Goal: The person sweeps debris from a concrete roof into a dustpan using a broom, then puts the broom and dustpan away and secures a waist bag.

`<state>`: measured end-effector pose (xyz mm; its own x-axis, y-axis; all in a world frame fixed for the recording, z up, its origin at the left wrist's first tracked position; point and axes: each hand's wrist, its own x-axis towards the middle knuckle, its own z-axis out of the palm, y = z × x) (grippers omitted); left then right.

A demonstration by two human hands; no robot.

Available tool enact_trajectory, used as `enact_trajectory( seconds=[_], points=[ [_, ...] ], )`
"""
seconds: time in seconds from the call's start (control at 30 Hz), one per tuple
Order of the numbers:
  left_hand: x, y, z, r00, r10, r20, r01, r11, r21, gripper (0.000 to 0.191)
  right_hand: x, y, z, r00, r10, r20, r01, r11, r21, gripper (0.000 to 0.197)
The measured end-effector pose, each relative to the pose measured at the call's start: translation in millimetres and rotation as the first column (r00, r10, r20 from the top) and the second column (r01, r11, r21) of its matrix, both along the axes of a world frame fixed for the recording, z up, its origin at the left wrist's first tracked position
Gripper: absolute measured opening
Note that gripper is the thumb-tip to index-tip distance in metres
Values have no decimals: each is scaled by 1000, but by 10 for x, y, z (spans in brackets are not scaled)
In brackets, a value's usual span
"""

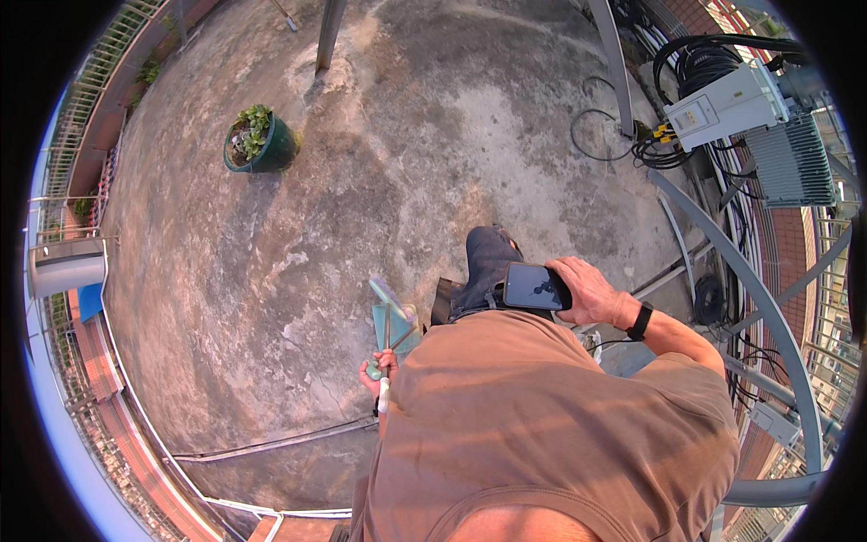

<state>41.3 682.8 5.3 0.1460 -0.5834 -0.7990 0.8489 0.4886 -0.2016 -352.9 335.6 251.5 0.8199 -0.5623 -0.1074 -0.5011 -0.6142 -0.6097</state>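
My right hand [588, 293] grips a black smartphone [532, 286] in front of my waist, with its dark glossy screen facing up. Low at my left side, my left hand [381, 372] is closed around the thin handles of a broom [383, 290] and a teal dustpan [386, 326]. The broom's pale bristle head lies against the dustpan, both beyond my fist. One handle ends in a green grip, the other in a white one. My body partly hides the left wrist.
A green pot [271, 146] with a leafy plant stands on the stained concrete floor [379, 176]. Metal posts [330, 40] rise from the floor. At the right are a curved grey pipe [752, 271], a grey electrical box [721, 105], coiled black cables [708, 68] and a loose cable loop [596, 135].
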Motion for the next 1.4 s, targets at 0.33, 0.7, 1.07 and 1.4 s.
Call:
enact_trajectory(
  seconds=[0.33, 0.7, 1.07, 1.4],
  points=[
    [-23, 10, 50, 999, 34, -11, -34, 999, -1, 34, 182, -26, 17, 992, -1, -127, 9, 998, 69, 69],
    [46, 3, 238, 996, -70, 63, 70, 998, 0, 34, 262, 26, -73, 995, -17, -94, 22, 999, 45, 93],
    [27, 67, 151, 999, 36, -28, -36, 999, 19, 35, 354, -48, -91, 991, 6, -133, 9, 993, 115, 96],
    [74, 154, 82, 997, 36, -68, -36, 999, 0, 35, 390, -315, 80, 945, 59, -323, 234, 567, 790, 79]
  ],
)
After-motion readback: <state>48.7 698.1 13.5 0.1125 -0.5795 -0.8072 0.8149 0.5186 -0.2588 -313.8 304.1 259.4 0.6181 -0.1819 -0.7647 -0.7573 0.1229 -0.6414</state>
